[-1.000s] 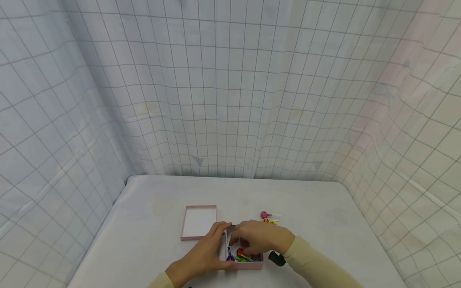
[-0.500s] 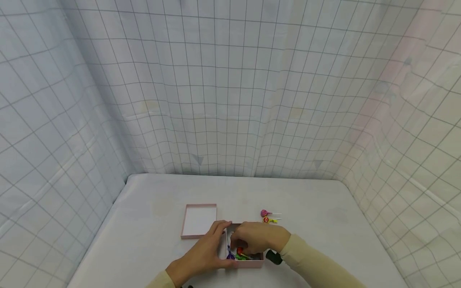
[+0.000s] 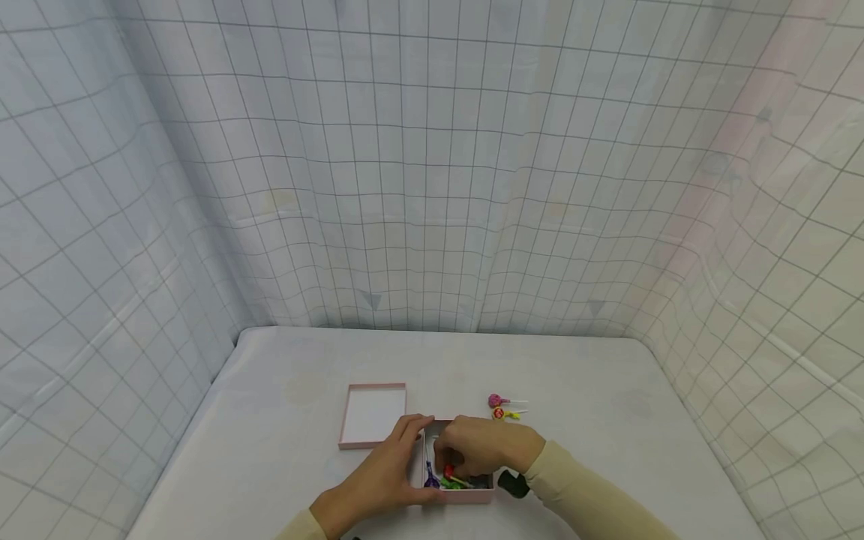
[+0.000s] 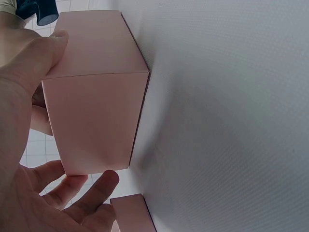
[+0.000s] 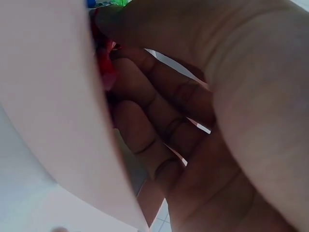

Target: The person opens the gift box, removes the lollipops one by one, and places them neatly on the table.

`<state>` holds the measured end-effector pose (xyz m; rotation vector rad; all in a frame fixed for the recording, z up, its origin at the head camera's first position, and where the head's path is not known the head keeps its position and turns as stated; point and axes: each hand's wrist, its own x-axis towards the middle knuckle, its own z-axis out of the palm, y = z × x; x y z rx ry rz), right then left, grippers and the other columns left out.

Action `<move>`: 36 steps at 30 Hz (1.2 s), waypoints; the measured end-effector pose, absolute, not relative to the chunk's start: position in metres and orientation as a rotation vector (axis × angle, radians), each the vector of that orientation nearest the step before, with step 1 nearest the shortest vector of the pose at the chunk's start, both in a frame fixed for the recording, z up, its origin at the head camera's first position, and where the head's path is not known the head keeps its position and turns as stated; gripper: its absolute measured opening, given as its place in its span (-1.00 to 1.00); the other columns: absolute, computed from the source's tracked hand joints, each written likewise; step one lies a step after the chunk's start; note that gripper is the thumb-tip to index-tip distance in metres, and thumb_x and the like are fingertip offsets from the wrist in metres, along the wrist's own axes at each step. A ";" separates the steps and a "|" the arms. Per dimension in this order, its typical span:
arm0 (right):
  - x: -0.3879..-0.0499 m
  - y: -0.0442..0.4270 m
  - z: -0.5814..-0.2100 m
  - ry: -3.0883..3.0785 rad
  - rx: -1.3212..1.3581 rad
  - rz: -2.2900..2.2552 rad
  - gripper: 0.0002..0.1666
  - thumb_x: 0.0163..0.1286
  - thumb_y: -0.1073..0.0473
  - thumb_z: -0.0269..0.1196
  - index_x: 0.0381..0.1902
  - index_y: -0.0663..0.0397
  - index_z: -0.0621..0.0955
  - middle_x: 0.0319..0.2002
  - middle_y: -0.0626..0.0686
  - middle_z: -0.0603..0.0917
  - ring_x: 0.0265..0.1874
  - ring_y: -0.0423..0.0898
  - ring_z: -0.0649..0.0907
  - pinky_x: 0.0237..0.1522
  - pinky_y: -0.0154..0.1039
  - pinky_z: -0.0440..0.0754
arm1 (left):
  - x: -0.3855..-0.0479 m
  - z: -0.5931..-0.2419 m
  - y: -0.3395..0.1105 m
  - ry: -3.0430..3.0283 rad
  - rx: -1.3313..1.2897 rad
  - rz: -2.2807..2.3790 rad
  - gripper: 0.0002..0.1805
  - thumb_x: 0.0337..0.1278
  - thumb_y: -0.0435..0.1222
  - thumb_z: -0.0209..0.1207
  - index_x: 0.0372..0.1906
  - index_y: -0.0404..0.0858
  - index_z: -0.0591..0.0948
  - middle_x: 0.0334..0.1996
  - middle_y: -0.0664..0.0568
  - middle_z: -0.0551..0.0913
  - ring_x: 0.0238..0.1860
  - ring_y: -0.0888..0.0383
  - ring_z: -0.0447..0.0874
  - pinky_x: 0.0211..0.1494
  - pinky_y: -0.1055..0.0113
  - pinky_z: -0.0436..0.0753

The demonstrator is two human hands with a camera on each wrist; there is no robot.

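Note:
My left hand [image 3: 378,476] grips a pink box [image 3: 469,496] at its left side, thumb at the near wall and fingers toward the far corner. The left wrist view shows the box [image 4: 96,121] from outside. Inside it lie wrapped lollipops, among them a purple lollipop [image 3: 432,480] and a green lollipop [image 3: 451,485]. Reaching into the box, my right hand [image 3: 482,446] pinches a red lollipop [image 3: 448,471] with curled fingers. Its red wrapper [image 5: 106,67] shows by the thumb in the right wrist view; the box wall and hand hide the rest.
Behind the left hand lies a shallow pink lid [image 3: 373,416] with a white inside. A pink lollipop [image 3: 496,401] and a yellow lollipop [image 3: 499,413] lie beyond the right hand on the white table [image 3: 283,420]. Grid-patterned curtains [image 3: 432,187] surround the table.
The right hand has shifted slightly and its fingers have drawn together inside the box. The left hand and the box stay in place.

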<state>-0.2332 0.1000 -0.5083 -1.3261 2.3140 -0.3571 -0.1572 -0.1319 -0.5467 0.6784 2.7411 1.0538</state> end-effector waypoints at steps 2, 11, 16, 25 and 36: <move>-0.234 0.101 -0.507 2.309 -1.317 -0.382 -0.80 0.49 0.31 0.62 -0.05 -0.10 0.89 -0.26 -0.27 0.79 -0.31 -0.42 0.60 -0.13 -0.59 0.68 | -0.157 -0.546 -0.132 2.738 0.677 1.052 0.34 0.10 0.27 0.74 0.80 -0.22 0.29 0.72 -0.10 0.38 0.48 -0.03 0.67 0.59 -0.07 0.77; -0.236 0.108 -0.507 2.296 -1.330 -0.528 -0.80 0.49 0.29 0.62 -0.03 -0.08 0.87 -0.26 -0.26 0.75 -0.31 -0.44 0.58 -0.17 -0.57 0.68 | -0.157 -0.546 -0.131 2.729 0.676 1.049 0.34 0.10 0.31 0.72 0.80 -0.19 0.28 0.72 -0.12 0.38 0.51 -0.07 0.66 0.60 -0.17 0.75; -0.238 0.113 -0.511 2.297 -1.317 -0.602 -0.79 0.51 0.27 0.60 0.00 -0.10 0.84 -0.18 -0.28 0.76 -0.24 -0.44 0.65 -0.05 -0.56 0.74 | -0.157 -0.545 -0.130 2.730 0.674 1.054 0.34 0.11 0.32 0.72 0.80 -0.18 0.29 0.72 -0.12 0.38 0.48 -0.04 0.67 0.59 -0.15 0.77; -0.238 0.124 -0.509 2.297 -1.328 -0.727 -0.78 0.56 0.29 0.53 0.06 -0.07 0.80 -0.06 -0.20 0.76 -0.15 -0.44 0.70 -0.02 -0.51 0.77 | -0.155 -0.545 -0.131 2.735 0.670 1.047 0.33 0.12 0.30 0.72 0.80 -0.20 0.29 0.73 -0.13 0.37 0.47 -0.03 0.67 0.58 -0.16 0.77; -0.236 0.131 -0.508 2.361 -1.380 -0.851 -0.77 0.57 0.33 0.50 0.10 0.01 0.80 -0.06 -0.08 0.80 -0.19 -0.40 0.70 -0.08 -0.49 0.79 | -0.156 -0.545 -0.131 2.759 0.689 1.033 0.32 0.11 0.30 0.72 0.79 -0.20 0.31 0.70 -0.09 0.40 0.42 0.01 0.67 0.55 -0.08 0.80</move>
